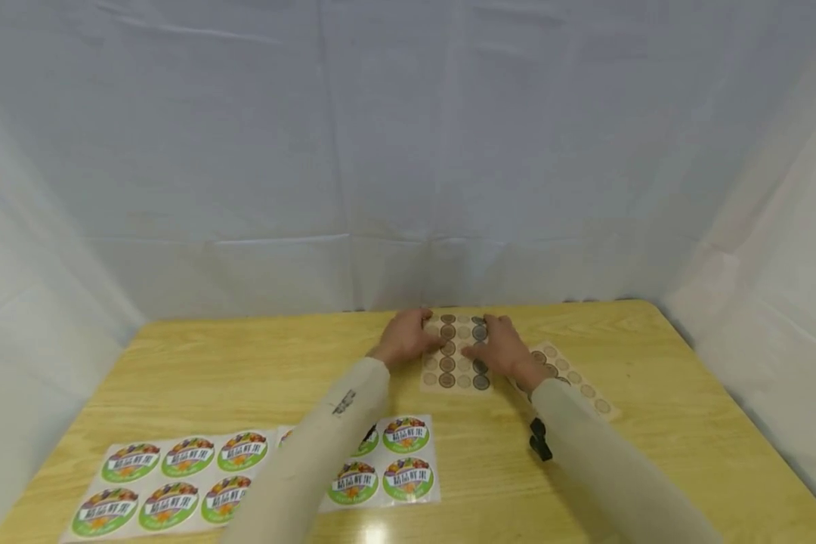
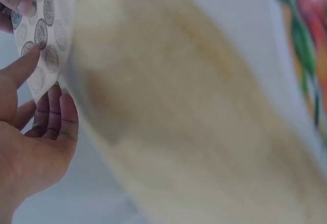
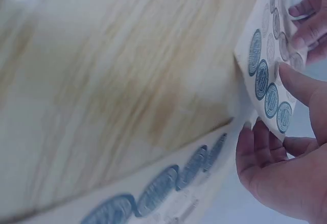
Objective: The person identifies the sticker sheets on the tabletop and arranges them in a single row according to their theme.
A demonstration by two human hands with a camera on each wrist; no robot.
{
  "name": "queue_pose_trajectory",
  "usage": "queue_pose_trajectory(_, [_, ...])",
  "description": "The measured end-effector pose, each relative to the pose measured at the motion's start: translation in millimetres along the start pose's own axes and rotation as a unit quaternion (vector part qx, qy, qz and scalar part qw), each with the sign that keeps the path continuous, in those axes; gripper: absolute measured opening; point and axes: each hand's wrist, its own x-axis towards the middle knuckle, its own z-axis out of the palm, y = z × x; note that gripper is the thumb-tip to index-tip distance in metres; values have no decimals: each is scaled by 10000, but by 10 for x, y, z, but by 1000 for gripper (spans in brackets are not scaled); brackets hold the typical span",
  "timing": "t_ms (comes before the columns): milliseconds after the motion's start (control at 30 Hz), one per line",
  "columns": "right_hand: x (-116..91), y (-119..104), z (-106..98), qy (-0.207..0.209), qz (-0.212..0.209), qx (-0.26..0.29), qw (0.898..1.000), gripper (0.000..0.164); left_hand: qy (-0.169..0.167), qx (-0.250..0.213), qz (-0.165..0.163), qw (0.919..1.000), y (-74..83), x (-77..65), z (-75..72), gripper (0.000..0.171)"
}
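A beige sheet of round stickers [image 1: 464,384], printed with dark and pale circles in columns, is held toward the far edge of the table. My left hand [image 1: 408,338] pinches its left side, the thumb on the printed face and the other fingers at the edge and underneath. On the opposite side my right hand [image 1: 505,347] pinches it the same way. In the right wrist view the sheet [image 3: 264,40] is tilted, its near corner raised off the table. A second beige sticker sheet [image 1: 588,391] lies slanted beside the right hand, partly hidden by that arm.
Sheets of round fruit labels [image 1: 408,457] lie at the front left, partly covered by the left sleeve [image 1: 333,423]. A small black object [image 1: 539,440] shows against the right sleeve [image 1: 598,446]. White sheeting [image 1: 394,151] stands behind the wooden table [image 1: 245,363] and at both sides.
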Motion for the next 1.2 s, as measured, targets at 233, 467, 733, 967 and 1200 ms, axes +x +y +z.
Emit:
queue_pose_trajectory(233, [-164,-20,-202,168,-356,207,9990,82,300,-86,410,9987,221,-67,-141,42])
queue_pose_trajectory(467, [-351,17,-395,-194,-571,357,9975,79,321,-203,274,9989,479,-315,-159,42])
queue_pose_trajectory(733, [-625,167,-391,-911,-444,792,9917,78,-173,-306,82,9993,577,-648,-36,36])
queue_pose_trajectory(967, [-846,245,-246,-868,-517,276,9945,78,-571,84,134,9982,529,-814,71,34])
queue_pose_trajectory(1200, [-977,285,-126,-908,-302,309,9949,79,-766,350,357,9958,456,-927,190,29])
